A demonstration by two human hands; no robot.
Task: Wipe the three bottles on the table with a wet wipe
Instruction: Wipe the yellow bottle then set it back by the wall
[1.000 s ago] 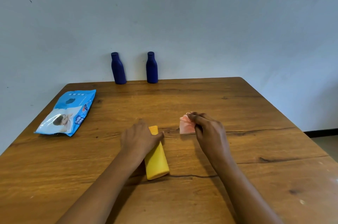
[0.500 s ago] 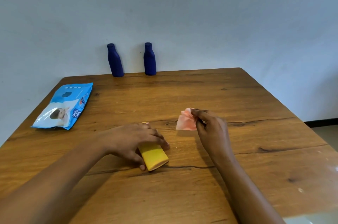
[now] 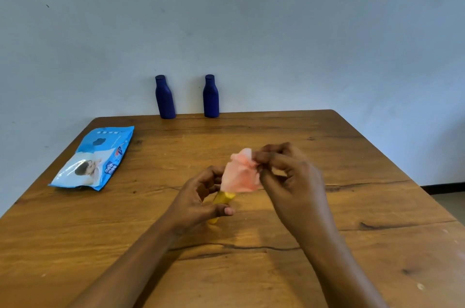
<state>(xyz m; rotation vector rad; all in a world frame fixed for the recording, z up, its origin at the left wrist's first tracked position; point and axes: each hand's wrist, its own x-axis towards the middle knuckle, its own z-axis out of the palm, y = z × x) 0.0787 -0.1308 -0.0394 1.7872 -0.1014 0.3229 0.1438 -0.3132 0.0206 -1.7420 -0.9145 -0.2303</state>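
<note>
Centre frame, the left hand [image 3: 198, 201] is curling its fingers round the yellow bottle [image 3: 222, 198], long axis tilting up-right. Just right, the right hand [image 3: 289, 182] is pinching the wipe [image 3: 240, 174], which is hanging over that upper end. Upper centre, at the counter's [image 3: 327, 270] far edge, the left blue bottle [image 3: 164, 97] and right blue bottle [image 3: 210, 96] are waiting.

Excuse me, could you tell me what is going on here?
A person is wiping bottles. The left hand grips a yellow bottle over the wooden table, while the right hand pinches a pink wet wipe at the bottle's far end. Two blue bottles stand upright at the far edge, and a blue wipes pack lies flat on the left.
</note>
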